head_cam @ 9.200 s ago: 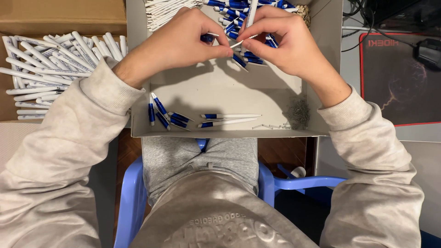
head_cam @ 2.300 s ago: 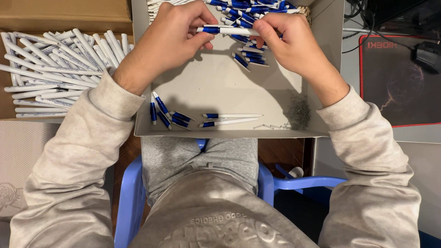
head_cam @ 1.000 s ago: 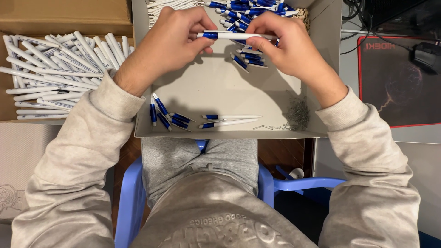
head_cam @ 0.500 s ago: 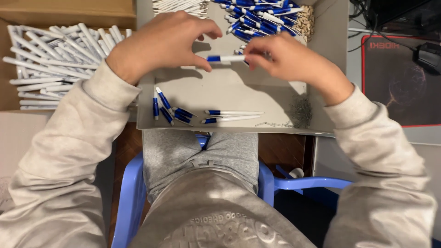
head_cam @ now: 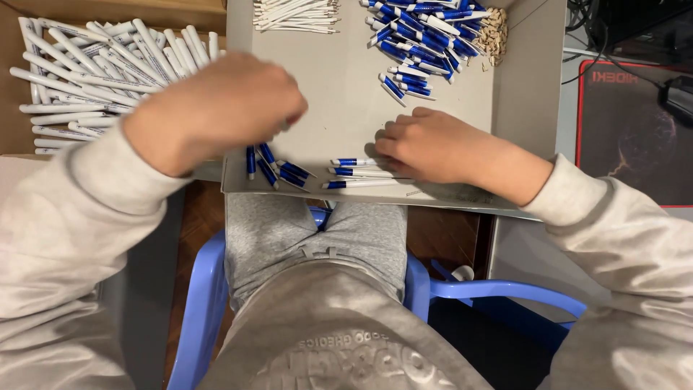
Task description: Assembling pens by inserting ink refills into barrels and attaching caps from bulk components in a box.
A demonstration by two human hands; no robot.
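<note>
Near the tray's (head_cam: 361, 94) front edge, the right hand (head_cam: 440, 148) lies flat, fingers loosely curled, on three assembled pens (head_cam: 357, 173), gripping none that I can see, while the left hand (head_cam: 224, 108), blurred, hovers loosely closed, its contents impossible to tell.

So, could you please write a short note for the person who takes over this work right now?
Left hand: raised over the grey cardboard tray, looks empty.
Right hand: rests on three finished white-and-blue pens at the tray's near edge.
Done: those pens; many white pen barrels lie in the brown box.
Left: loose blue-and-white pen parts, thin white refills, small blue pieces.
</note>
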